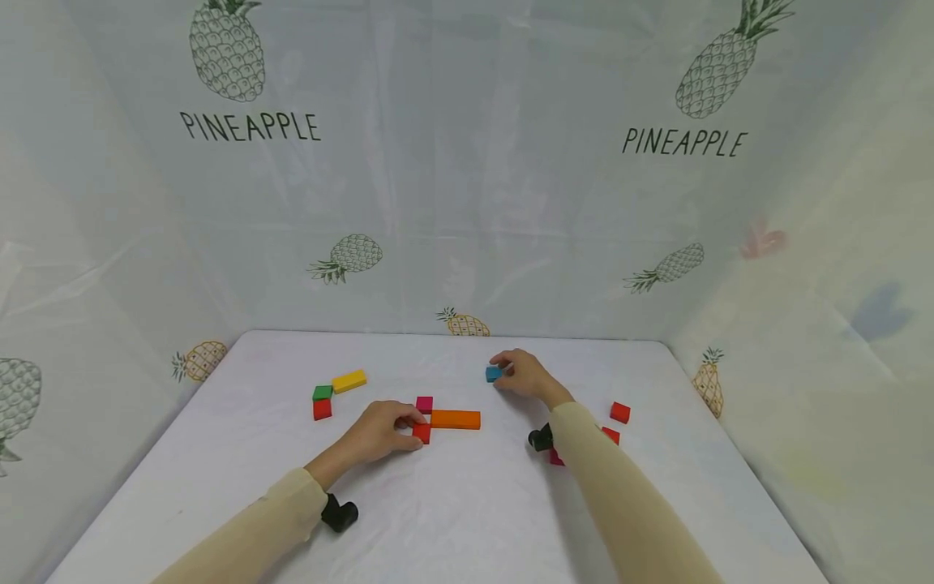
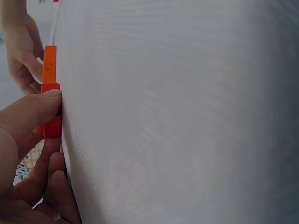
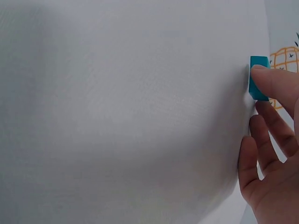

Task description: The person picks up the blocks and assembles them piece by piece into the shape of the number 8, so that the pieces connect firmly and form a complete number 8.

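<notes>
Head view: the left hand [image 1: 375, 431] is pinching a red block [image 1: 422, 435] between thumb and fingers, the gap narrow, while the right hand [image 1: 527, 377] is holding a small blue block [image 1: 493, 374] just as closely. The left forearm is slanting in from the lower left; the right one is reaching farther across the white table [image 1: 452, 519] and leaning inward. An orange bar [image 1: 456, 419] is lying just beside the red block, and a magenta block [image 1: 425, 404] is sitting at the bar's left end. Yellow [image 1: 349, 381] and green [image 1: 323, 392] blocks are lying farther left. On the right, the sleeve [image 1: 606, 478] is partly covering some reddish blocks.

Left wrist view: the thumb is pressing on the red block — the lower fingers are curling beneath — and the orange bar is extending beyond it, the right hand showing behind.

Right wrist view: the thumb is lying across the blue block, the index fingertip's contact being hidden; the other fingers are bending loosely near the table.
</notes>
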The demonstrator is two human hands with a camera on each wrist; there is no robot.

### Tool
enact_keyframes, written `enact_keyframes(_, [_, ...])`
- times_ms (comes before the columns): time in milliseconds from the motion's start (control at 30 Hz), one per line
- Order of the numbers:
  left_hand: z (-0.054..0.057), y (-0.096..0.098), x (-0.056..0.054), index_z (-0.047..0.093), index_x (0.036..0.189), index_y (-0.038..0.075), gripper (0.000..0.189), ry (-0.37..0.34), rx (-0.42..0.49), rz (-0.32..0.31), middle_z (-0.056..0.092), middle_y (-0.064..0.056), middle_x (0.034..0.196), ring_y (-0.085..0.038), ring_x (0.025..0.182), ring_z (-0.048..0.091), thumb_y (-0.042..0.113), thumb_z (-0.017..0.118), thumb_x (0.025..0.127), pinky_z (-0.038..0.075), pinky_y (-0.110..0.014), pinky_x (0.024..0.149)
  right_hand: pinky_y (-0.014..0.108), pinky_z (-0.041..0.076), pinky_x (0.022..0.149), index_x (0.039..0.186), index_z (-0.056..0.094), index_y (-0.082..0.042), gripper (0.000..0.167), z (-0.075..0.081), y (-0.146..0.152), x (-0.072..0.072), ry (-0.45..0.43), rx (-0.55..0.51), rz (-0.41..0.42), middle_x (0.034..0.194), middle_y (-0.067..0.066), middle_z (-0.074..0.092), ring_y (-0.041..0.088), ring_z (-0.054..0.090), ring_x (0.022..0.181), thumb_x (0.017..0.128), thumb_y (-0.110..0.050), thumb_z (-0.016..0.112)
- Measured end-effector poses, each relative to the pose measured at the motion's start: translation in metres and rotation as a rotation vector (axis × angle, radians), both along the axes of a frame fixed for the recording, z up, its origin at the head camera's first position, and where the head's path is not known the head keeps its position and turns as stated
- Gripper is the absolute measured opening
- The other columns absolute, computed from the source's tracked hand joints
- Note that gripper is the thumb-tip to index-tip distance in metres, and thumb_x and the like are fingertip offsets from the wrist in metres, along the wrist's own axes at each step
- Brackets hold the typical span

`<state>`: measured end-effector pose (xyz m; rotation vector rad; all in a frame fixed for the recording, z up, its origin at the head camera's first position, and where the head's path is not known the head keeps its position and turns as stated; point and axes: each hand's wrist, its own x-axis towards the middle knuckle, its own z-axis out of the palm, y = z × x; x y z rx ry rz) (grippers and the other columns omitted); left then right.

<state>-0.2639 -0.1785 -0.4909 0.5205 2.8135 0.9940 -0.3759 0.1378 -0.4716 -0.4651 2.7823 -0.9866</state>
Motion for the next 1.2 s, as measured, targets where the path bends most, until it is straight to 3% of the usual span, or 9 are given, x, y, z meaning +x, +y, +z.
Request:
enact_keyframes(567, [0.003,-0.001,0.002,0.078,0.113,0.023,0.029,0.012,-0.004,-0.003,0.069,0.009,0.102,-0.015,0.097,0.059,0.022,0.090,0.087,0.055,-0.035,0.089,0.046,0.053,0.105,0.129,0.073,-0.007,0.030,-0.002,-0.001,-0.003,0.006,0.023,-0.023,0.125,0.011,0.067,0.028,0.063,0.112,0.098,-0.011,0.075])
enact_keyframes(1200, [0.000,-0.003,0.003,0.078,0.112,0.023,0.027,0.020,0.000,-0.019,0.069,0.009,0.103,-0.014,0.097,0.059,0.023,0.089,0.088,0.055,-0.035,0.089,0.045,0.054,0.102,0.126,0.071,-0.004,0.027,0.005,0.004,0.008,0.003,0.026,-0.016,0.120,0.012,0.067,0.028,0.063,0.108,0.100,-0.010,0.073])
